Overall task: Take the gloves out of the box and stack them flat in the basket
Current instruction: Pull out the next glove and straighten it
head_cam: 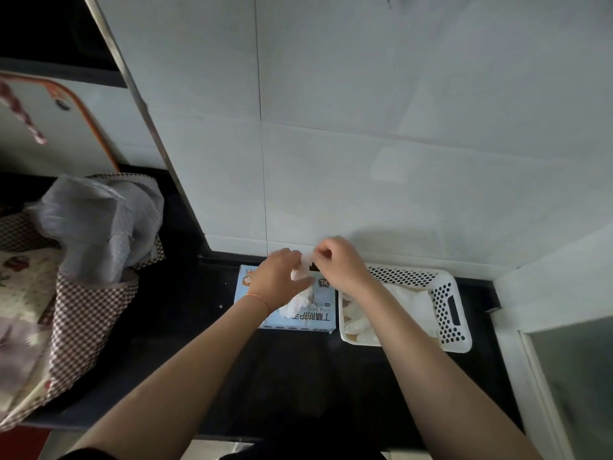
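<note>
1. The left hand (pixel 282 273) and right hand (pixel 338 263) meet above the box (pixel 265 313), both pinching one white glove (pixel 303 265).
2. More gloves bulge from the box's top opening.
3. The basket (pixel 447 307) sits just right of the box on the dark counter (pixel 185 327), with flat gloves inside.

Pale blue box (pixel 255 295), white perforated basket (pixel 446 310), white gloves (pixel 361 325), black counter (pixel 185 327), brown-and-white checked cloth (pixel 83 320), orange wrist string (pixel 258 298)

"XL" on the glove box (pixel 252 293)
</note>
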The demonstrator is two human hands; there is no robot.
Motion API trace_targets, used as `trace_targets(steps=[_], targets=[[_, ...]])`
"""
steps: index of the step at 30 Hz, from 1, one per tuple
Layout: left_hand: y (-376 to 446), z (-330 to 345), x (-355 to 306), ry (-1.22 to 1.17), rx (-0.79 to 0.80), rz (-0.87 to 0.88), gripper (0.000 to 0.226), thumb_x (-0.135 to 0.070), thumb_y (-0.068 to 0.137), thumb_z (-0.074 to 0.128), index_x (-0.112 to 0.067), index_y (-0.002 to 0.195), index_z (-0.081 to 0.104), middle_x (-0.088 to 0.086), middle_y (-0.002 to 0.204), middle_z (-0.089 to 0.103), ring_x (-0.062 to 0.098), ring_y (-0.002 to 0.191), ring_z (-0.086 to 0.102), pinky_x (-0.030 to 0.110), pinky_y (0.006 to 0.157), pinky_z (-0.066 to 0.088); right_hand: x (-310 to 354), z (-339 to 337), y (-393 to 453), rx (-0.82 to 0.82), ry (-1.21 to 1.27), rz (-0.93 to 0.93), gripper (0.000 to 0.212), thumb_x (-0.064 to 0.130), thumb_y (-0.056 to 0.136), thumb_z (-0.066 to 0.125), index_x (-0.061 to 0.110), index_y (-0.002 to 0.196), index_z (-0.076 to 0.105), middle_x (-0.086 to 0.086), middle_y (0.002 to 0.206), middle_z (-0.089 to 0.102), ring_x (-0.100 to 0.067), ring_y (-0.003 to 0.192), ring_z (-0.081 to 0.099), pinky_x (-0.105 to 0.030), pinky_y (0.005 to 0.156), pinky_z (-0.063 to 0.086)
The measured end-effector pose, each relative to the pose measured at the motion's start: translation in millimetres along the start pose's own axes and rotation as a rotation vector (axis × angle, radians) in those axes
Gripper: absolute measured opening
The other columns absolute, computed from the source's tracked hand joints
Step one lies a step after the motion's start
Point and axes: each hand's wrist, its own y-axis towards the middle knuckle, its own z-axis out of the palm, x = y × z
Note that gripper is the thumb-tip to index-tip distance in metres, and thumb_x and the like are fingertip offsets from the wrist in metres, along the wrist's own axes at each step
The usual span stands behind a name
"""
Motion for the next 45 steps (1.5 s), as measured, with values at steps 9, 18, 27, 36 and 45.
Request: trace_targets(steps=[9,18,27,36,45], targets=[[13,-76,-45,-0.511,-0.152,-0.033,0.015,-0.017,0.09,0.065,-0.026,0.079,0.069,-0.018,0.069,0.065,-0.007,0.063,0.057,0.005,0.062,0.041,33,-53,-10,-0.207,0.308,0.049,0.023,0.029,0.097,0.056,0.015,0.079,0.056,0.003,0.071,0.051,-0.01,0.063,0.045,-0.022,0.055,0.034],[9,-78,-65,-0.722,0.028,-0.098,0.041,-0.027,0.093,0.055,-0.015,0.055,0.049,-0.002,0.058,0.04,0.015,0.057,0.035,0.029,0.057,0.03,25,-62,-23,-0.187,0.38,0.046,0.007,0.025,0.09,0.069,0.02,0.095,0.067,0.001,0.082,0.067,-0.008,0.071,0.059,-0.02,0.067,0.045],[8,-65,-54,-0.541,0.143,0.004,0.012,-0.017,0.09,0.065,-0.014,0.08,0.07,-0.008,0.063,0.057,0.003,0.053,0.046,0.017,0.054,0.037,24,-61,-34,-0.16,0.345,0.088,0.039,0.045,0.096,0.055,0.008,0.089,0.059,-0.002,0.079,0.058,-0.013,0.072,0.051,-0.029,0.064,0.037],[11,-63,-40,-0.434,0.267,0.025,0.033,-0.014,0.087,0.069,-0.016,0.059,0.051,-0.012,0.049,0.039,0.002,0.043,0.032,0.012,0.046,0.028,19,-67,-44,-0.304,0.315,0.147,0.03,0.027,0.093,0.06,0.011,0.071,0.046,0.002,0.064,0.039,-0.015,0.06,0.036,-0.03,0.057,0.028],[24,-59,-26,-0.52,0.399,-0.06,0.036,-0.035,0.086,0.071,-0.01,0.067,0.054,0.001,0.064,0.04,0.013,0.055,0.036,0.023,0.059,0.033,-3,-68,-53,-0.376,0.425,0.257,0.016,0.027,0.097,0.057,0.016,0.09,0.066,0.007,0.057,0.052,-0.007,0.049,0.046,-0.024,0.055,0.041]])
